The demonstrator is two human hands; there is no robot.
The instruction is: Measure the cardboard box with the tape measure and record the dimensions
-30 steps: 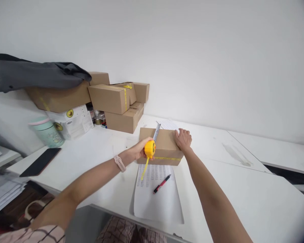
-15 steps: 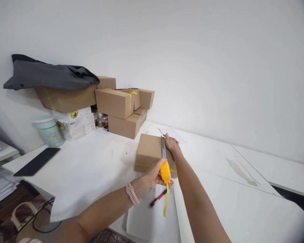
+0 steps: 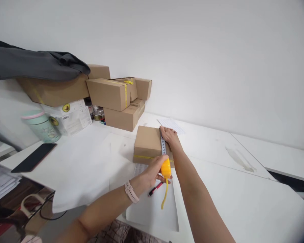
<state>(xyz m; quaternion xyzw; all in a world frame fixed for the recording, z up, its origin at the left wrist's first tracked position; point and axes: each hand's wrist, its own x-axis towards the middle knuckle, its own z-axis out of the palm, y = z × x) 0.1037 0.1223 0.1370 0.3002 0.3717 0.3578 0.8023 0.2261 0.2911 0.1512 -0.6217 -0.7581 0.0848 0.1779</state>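
A small cardboard box [image 3: 147,144] with a yellow tape band lies on the white table [image 3: 218,189]. My left hand [image 3: 154,172] grips a yellow tape measure [image 3: 166,168] at the box's near edge. Its blade [image 3: 163,145] runs across the box top to the far edge, where my right hand [image 3: 168,134] pinches the blade's end against the box. A yellow strap hangs from the tape measure. A sheet of printed paper [image 3: 154,206] and a red pen [image 3: 155,189] lie just in front of the box.
Several stacked cardboard boxes [image 3: 116,98] stand at the back left, a dark cloth [image 3: 35,65] draped over one. A green cup [image 3: 42,125], a white carton [image 3: 71,116] and a black phone [image 3: 34,162] lie left. Another paper [image 3: 171,125] lies behind the box.
Both hands shifted the tape from the box's left part to its right side. My right hand moved from the box's corner to pinching the blade's end at the far edge.
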